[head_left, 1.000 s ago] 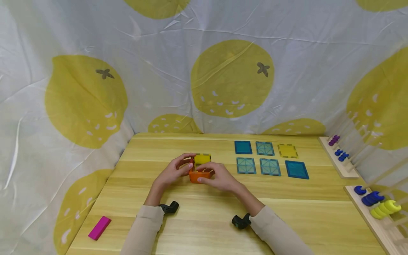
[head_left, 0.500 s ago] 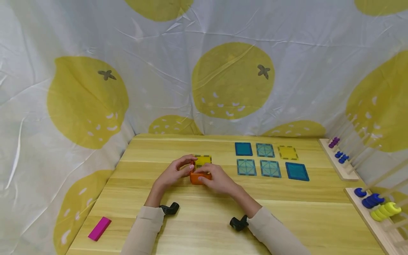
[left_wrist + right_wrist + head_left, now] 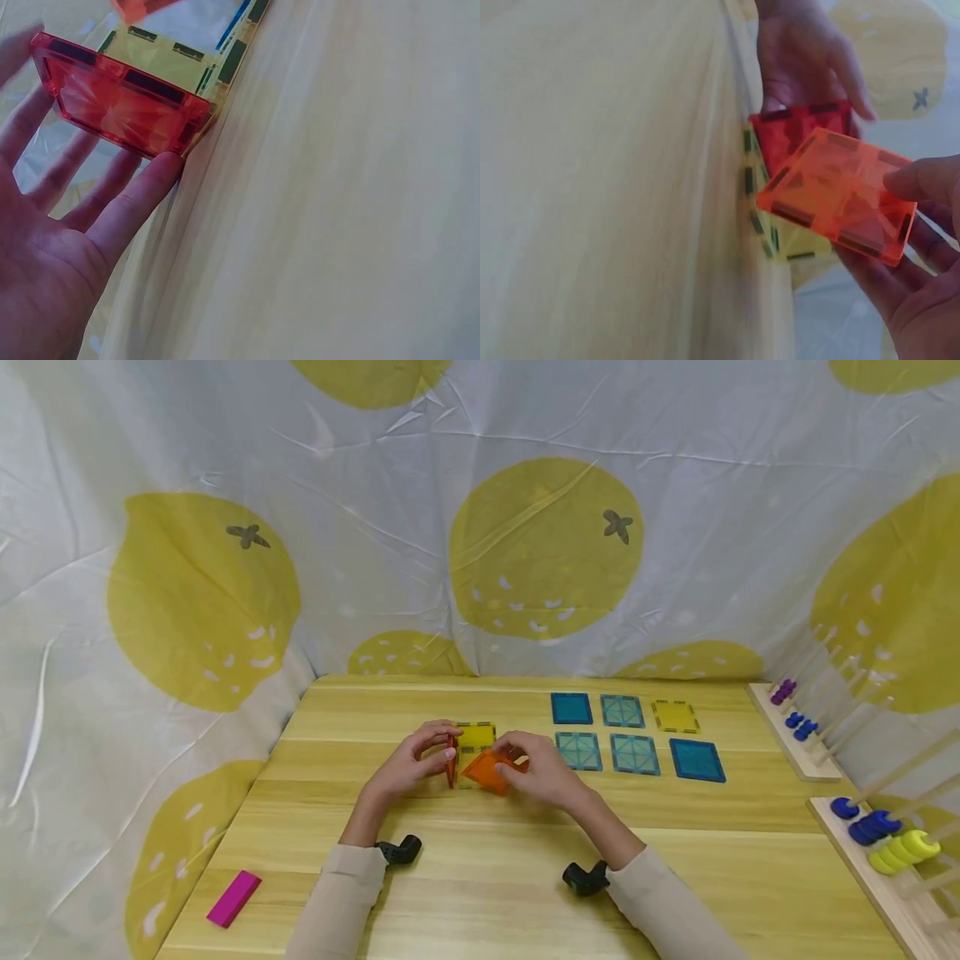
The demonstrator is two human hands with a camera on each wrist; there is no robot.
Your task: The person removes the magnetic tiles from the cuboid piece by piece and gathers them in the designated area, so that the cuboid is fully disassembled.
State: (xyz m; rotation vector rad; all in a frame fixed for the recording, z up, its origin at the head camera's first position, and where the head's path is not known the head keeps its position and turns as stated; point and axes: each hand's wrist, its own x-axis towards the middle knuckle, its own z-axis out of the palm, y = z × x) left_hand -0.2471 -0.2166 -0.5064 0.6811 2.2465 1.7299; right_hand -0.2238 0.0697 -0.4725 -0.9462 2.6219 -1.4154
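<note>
My left hand holds a red magnetic tile upright along the left side of a yellow base tile. Its fingers spread around the red tile's outer face and edges. A second yellow tile stands at the far side of the base. My right hand pinches an orange magnetic tile between thumb and fingers. That orange tile is tilted, over the near right part of the base, and overlaps the red tile in the right wrist view.
Several blue and teal tiles and a yellow tile lie in two rows to the right. Two wooden peg boards with beads line the right edge. A magenta block lies front left. A lemon-print curtain hangs behind.
The orange tile, which stood upright at the base's near side, has been pulled rightward and tilted by my right hand. My left hand stays at the red tile.
</note>
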